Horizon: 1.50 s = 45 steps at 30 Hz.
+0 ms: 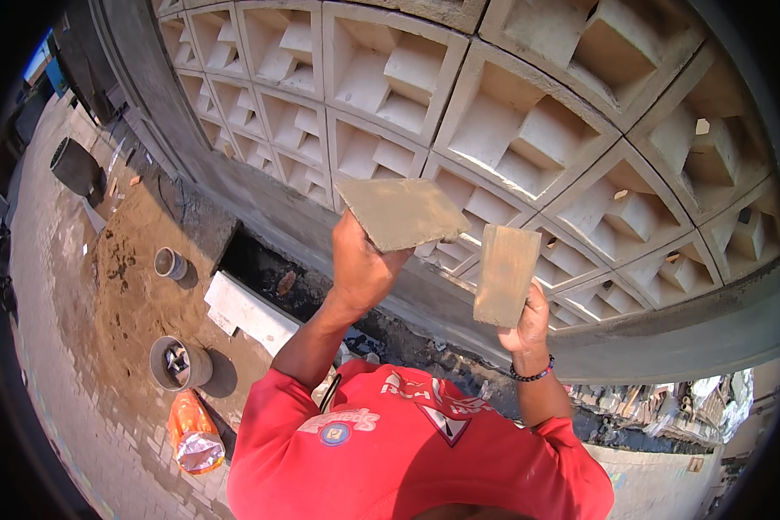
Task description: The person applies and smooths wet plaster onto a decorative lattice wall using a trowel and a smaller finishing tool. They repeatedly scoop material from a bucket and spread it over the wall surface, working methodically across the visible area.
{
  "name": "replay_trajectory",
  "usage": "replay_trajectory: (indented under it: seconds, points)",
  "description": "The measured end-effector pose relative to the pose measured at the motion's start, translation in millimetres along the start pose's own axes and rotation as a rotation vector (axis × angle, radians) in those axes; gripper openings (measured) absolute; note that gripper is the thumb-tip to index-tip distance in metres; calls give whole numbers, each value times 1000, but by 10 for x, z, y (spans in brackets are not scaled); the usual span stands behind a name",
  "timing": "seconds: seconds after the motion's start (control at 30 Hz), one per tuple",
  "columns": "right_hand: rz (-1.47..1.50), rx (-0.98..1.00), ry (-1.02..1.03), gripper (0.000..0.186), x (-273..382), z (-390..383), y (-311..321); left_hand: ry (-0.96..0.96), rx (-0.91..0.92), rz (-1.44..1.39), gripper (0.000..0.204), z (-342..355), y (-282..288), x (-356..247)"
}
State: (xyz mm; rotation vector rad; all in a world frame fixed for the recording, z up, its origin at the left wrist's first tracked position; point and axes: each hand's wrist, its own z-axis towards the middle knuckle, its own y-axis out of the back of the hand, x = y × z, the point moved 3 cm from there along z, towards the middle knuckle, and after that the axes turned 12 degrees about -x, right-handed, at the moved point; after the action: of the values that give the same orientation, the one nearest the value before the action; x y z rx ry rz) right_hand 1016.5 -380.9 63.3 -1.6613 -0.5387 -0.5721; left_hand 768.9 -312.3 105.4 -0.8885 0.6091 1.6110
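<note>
My left hand [366, 270] is closed under a flat, grey-brown mortar board [403, 211], held up in front of the wall; its underside and any handle are hidden. My right hand [529, 325] grips a smaller rectangular plastering float [506, 273] near its lower end, the long face turned toward me and smeared with mortar. The two tools are apart from each other. Behind them rises a wall of pale openwork breeze blocks [529, 130]; I cannot tell whether either tool touches it. A beaded bracelet [533, 373] circles my right wrist.
Below the wall runs a dark open drain [273, 276], with a white slab [247, 312] at its edge. To the left are a bucket holding tools [182, 364], a smaller bucket [171, 263], an orange sack [195, 433], spread sand [130, 295] and a black tub [75, 166].
</note>
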Motion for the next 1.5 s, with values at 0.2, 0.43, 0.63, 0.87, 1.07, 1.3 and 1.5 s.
replay_trajectory:
  seconds: [0.2,0.43,0.63,0.87,1.07,1.3,1.5]
  points:
    - [246,-21,-271,35,-436,113,310,-221,-30,94,34,-183,-43,40]
    - [327,45,-391,35,-631,156,186,-357,-8,101,34,-263,-141,-44]
    - [266,12,-367,38,-583,17,126,-363,-2,103,36,-270,-146,4]
    - [249,30,-297,38,-428,-15,290,-322,-46,51,34,-296,-190,-27]
    - [195,-78,-162,34,-268,-33,347,-358,-58,53,34,-296,-240,-63]
    - [-90,186,120,34,166,203,301,-284,-37,-21,35,-371,-250,-23]
    - [-164,175,103,43,338,273,165,-348,-1,15,40,-394,-258,-58]
